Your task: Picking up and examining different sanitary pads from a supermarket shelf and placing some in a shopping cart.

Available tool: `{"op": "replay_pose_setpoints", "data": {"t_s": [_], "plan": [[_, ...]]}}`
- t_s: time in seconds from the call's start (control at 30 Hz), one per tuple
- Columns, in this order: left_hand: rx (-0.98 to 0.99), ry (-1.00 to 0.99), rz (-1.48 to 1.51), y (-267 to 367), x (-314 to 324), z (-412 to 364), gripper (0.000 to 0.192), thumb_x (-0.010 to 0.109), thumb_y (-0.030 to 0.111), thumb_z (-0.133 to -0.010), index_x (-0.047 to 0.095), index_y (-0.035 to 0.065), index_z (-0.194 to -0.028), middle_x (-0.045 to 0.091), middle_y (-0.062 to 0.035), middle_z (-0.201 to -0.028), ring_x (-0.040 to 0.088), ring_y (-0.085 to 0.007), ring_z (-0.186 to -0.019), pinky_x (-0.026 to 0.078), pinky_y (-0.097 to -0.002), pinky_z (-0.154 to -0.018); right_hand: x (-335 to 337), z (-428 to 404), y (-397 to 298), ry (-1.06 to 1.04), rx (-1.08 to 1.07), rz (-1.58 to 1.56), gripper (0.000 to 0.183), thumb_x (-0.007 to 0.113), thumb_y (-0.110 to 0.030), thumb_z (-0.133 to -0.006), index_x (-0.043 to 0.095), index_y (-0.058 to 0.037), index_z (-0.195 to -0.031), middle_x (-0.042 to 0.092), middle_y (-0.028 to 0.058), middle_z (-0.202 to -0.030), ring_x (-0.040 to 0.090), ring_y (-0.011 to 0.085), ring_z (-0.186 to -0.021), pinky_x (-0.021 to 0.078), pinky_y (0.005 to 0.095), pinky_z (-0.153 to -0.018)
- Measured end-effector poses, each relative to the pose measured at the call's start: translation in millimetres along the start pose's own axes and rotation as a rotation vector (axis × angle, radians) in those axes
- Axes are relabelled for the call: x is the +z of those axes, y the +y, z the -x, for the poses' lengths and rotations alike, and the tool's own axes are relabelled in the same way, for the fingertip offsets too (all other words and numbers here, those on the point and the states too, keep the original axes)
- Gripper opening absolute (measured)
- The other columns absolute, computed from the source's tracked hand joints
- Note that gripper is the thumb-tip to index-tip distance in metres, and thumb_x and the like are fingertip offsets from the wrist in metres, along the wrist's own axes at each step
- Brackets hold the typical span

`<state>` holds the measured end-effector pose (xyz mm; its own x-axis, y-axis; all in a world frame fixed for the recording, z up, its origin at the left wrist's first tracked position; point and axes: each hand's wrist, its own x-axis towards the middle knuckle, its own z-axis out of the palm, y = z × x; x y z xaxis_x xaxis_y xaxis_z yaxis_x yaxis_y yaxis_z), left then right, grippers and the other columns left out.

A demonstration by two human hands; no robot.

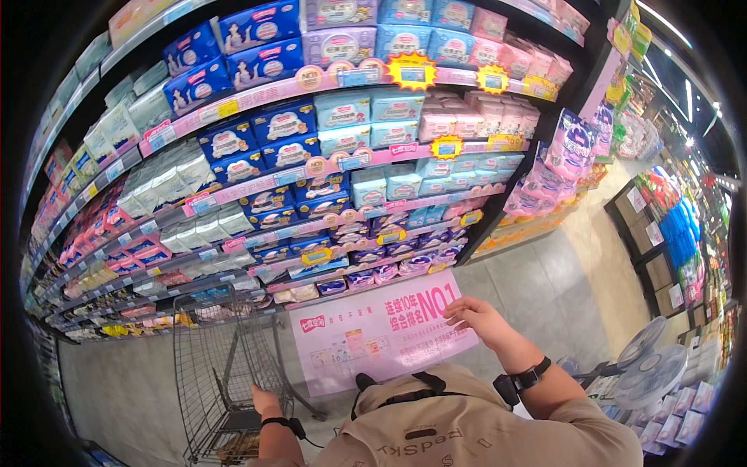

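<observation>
My left hand (pixel 265 399) is at the near side of a wire shopping cart (pixel 201 356), over its rim; whether its fingers close round the bar is hard to see. A band with a small device sits on that wrist. Raised in front of my body, my right hand (pixel 475 318) holds nothing, its fingers loosely bent and apart above a pink floor poster (pixel 373 344). Ahead, shelves carry soft packs of pads: dark blue packs (pixel 259 64), light blue packs (pixel 341 111) and pink packs (pixel 437 124). Pink price strips (pixel 262 90) run along the shelf edges.
Pink and purple bags (pixel 569 152) hang at the shelf's right end. Beyond the aisle at right stands a display bin (pixel 648 239) with colourful packs. Fans (pixel 650 376) and stacked boxes (pixel 677 417) are at lower right. Grey tiled floor (pixel 117 391) extends left of the cart.
</observation>
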<state>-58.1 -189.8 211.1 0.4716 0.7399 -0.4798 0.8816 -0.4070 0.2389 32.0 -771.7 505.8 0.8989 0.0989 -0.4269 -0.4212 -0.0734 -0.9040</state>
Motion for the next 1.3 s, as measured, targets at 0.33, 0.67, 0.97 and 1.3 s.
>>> {"op": "replay_pose_setpoints", "data": {"t_s": [0.33,0.67,0.97,1.3], "plan": [[0.292,-0.354,-1.331,34,52,45,0.036,0.046,0.026,-0.107,0.053,0.0134,-0.14,0.062,-0.0074,-0.098,0.049,-0.023,-0.067,0.042,-0.0508,-0.08,-97,31,41,0.063,0.018,-0.113,0.026,0.049,-0.007,-0.098,0.064,-0.002,-0.119,0.071,0.0101,-0.113,0.067,0.0199,-0.105,0.0523,0.0334,-0.088],[0.608,-0.368,-1.833,37,123,92,0.025,0.064,0.022,-0.101,0.062,0.0167,-0.077,0.054,-0.0009,-0.072,0.056,-0.023,-0.083,0.028,-0.0576,-0.113,-224,68,70,0.132,0.005,-0.251,0.027,0.05,-0.006,-0.095,0.065,-0.0025,-0.118,0.071,0.0094,-0.11,0.068,0.0193,-0.1,0.0534,0.0339,-0.086],[0.538,-0.347,-1.58,85,182,175,0.019,0.064,0.017,-0.098,0.046,0.0116,-0.099,0.055,-0.0097,-0.089,0.056,-0.0289,-0.094,0.034,-0.0554,-0.109,-319,95,93,0.159,0.004,-0.251,0.027,0.049,-0.008,-0.096,0.065,-0.0031,-0.116,0.072,0.0091,-0.11,0.067,0.0187,-0.098,0.0527,0.0337,-0.085],[0.46,-0.333,-1.198,88,204,211,0.051,0.063,0.01,-0.094,0.025,0.0053,-0.128,0.056,-0.0208,-0.111,0.057,-0.0363,-0.108,0.043,-0.0527,-0.103,-348,88,98,0.09,0.027,-0.236,0.024,0.05,-0.009,-0.097,0.065,-0.0038,-0.116,0.072,0.0089,-0.109,0.068,0.019,-0.097,0.053,0.0334,-0.085]]}}
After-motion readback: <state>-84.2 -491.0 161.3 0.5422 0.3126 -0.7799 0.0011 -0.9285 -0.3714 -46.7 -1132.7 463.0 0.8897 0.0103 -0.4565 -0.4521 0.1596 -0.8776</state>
